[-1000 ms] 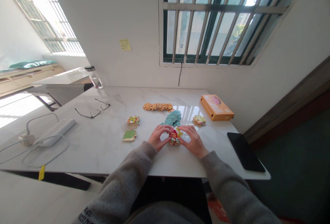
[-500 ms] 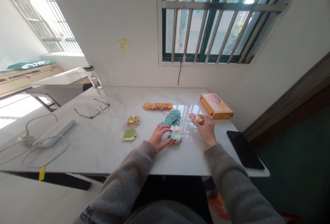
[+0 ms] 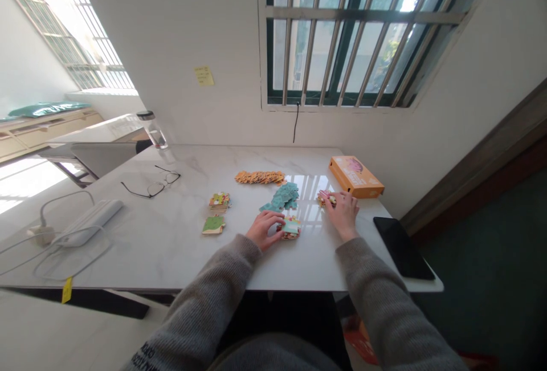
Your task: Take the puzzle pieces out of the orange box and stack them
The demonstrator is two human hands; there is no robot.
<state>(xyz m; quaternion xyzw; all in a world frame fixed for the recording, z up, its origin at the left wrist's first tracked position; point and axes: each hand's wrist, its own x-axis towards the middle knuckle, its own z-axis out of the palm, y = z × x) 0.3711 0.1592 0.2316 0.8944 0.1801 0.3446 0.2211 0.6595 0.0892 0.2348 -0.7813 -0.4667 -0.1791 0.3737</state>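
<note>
My left hand [image 3: 265, 229] curls its thumb and fingers around the left side of a small stack of jigsaw puzzle pieces [image 3: 291, 226], topped with a pale blue-green piece. To the right, my right hand [image 3: 345, 212] has its fingers closed on another small pile of colourful puzzle pieces [image 3: 323, 198] with pink on top; the fingers cover part of it. A loose heap of teal-backed pieces [image 3: 285, 195] lies between and behind the hands. Farther back runs a row of overlapping orange-backed pieces [image 3: 259, 177]. Two more stacks stand left: a multicoloured one [image 3: 219, 200] and a green-topped one [image 3: 213, 224].
An orange box [image 3: 356, 176] lies at the back right, with a black phone or tablet [image 3: 401, 248] near the right edge. Eyeglasses [image 3: 156, 186], a white power strip [image 3: 92, 223] with cables and a clear bottle [image 3: 154, 131] occupy the left side of the white table [image 3: 171, 257].
My right hand has lowered its puzzle pieces, which were tilted and now lie flatter at the tabletop. My left hand stays at its stack. The view has shifted slightly.
</note>
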